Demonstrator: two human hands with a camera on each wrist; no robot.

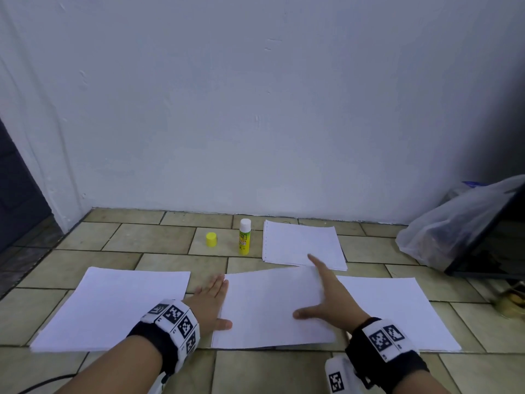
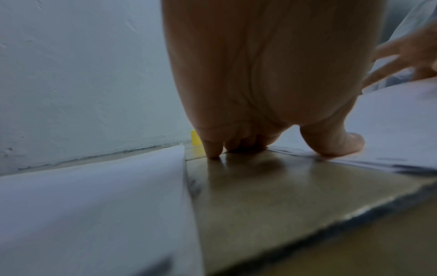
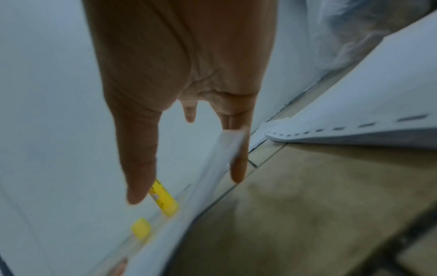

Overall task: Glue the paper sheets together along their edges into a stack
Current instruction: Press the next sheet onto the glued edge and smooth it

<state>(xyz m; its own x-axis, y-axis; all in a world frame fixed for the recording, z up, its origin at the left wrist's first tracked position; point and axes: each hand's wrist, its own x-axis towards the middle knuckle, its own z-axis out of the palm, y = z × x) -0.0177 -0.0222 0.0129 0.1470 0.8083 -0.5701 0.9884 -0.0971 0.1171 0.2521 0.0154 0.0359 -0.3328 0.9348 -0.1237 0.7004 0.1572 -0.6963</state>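
Three white paper sheets lie side by side on the tiled floor: a left sheet, a middle sheet and a right sheet. The middle one overlaps the right one. A stack of punched sheets lies behind them. An uncapped yellow glue stick stands beside its yellow cap. My left hand lies flat at the middle sheet's left edge, thumb on the paper. My right hand has spread, straight fingers on that sheet's right edge, which looks slightly raised.
A white wall rises just behind the stack. At the right sit a clear plastic bag and a dark slanted panel. A dark opening is at the far left. A black cable runs by my left forearm.
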